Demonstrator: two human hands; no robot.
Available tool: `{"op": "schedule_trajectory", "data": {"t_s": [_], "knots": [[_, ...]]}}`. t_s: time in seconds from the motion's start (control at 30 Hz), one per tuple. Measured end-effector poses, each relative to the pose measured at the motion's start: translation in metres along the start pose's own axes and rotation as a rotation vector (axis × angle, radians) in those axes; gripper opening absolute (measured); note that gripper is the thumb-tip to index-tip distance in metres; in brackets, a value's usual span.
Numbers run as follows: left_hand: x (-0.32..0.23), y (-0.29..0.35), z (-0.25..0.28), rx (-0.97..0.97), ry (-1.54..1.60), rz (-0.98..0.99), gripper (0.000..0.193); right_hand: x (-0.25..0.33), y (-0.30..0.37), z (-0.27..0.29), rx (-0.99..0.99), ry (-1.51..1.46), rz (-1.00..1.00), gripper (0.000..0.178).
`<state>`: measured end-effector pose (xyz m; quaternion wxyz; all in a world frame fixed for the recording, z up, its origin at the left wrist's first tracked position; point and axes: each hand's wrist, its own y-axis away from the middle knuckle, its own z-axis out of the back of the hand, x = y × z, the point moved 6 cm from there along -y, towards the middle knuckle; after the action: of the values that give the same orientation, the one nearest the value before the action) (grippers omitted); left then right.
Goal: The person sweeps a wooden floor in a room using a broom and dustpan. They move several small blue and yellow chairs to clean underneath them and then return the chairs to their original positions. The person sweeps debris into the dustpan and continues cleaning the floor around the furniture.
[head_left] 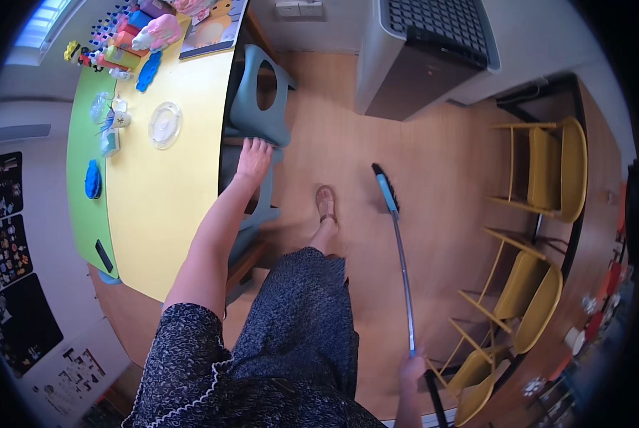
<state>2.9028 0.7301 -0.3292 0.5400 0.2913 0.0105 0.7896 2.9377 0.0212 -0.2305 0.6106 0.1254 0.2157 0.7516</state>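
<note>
My left hand reaches out beside the table's right edge, with its fingers curled over the edge of a blue-grey plastic chair. Just below it, partly behind my forearm, is a second blue-grey chair. Down at the lower right, my right hand is closed around the long handle of a broom. The broom's blue head with dark bristles rests on the wooden floor, ahead and to the right of my foot.
A yellow and green table on the left bears a clear plastic plate, a paper cup, bottles and toys. An air purifier stands ahead against the wall. Several yellow chairs line the right side by a long wooden table.
</note>
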Motion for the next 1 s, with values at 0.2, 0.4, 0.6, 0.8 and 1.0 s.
{"op": "schedule_trajectory", "data": {"t_s": [0.2, 0.4, 0.6, 0.8, 1.0], "knots": [[0.090, -0.113, 0.027, -0.226, 0.412, 0.627, 0.072, 0.037, -0.046, -0.057, 0.506, -0.354, 0.010, 0.023], [0.158, -0.163, -0.041, 0.029, 0.845, 0.908, 0.069, 0.088, -0.083, 0.038, 0.718, -0.559, -0.252, 0.018], [0.168, -0.196, -0.062, 0.084, 0.937, 1.071, 0.042, 0.085, -0.106, 0.082, 0.662, -0.564, -0.341, 0.023], [0.142, -0.194, -0.047, 0.064, 0.812, 0.960, 0.033, 0.058, -0.151, 0.111, 0.505, -0.391, -0.112, 0.019], [0.048, -0.174, 0.005, 0.119, 0.820, 0.684, 0.031, 0.007, -0.215, 0.129, 0.504, -0.372, -0.056, 0.021]]}}
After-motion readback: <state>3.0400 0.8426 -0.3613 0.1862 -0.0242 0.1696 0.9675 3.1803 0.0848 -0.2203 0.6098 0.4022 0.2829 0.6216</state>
